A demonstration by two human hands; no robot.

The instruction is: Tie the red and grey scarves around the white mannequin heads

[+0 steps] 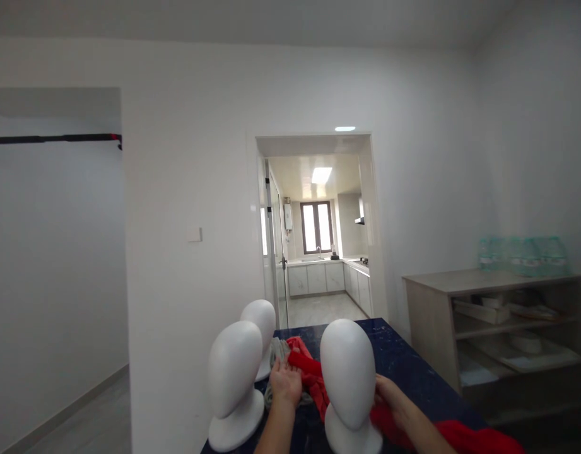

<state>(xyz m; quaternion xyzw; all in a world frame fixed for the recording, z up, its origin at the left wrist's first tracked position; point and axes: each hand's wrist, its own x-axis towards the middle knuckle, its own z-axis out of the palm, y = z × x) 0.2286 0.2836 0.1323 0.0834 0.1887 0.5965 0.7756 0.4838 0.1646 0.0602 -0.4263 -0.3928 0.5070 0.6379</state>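
Observation:
Three white mannequin heads stand on a dark blue table (413, 372): one at the front left (234, 384), one behind it (260, 328), one at the front right (349, 381). A red cloth (313, 373) runs behind the right head and trails toward the table's near right edge. My left hand (285, 381) grips one end of the red cloth between the heads. My right hand (389, 397) holds the cloth just right of the front right head. A grey cloth (278, 353) lies under the red one.
A wooden shelf unit (498, 328) with papers and boxes stands at the right, with packs of water bottles (524, 255) on top. A doorway (318, 233) ahead opens into a kitchen. White walls surround; a black bar (53, 138) spans the left opening.

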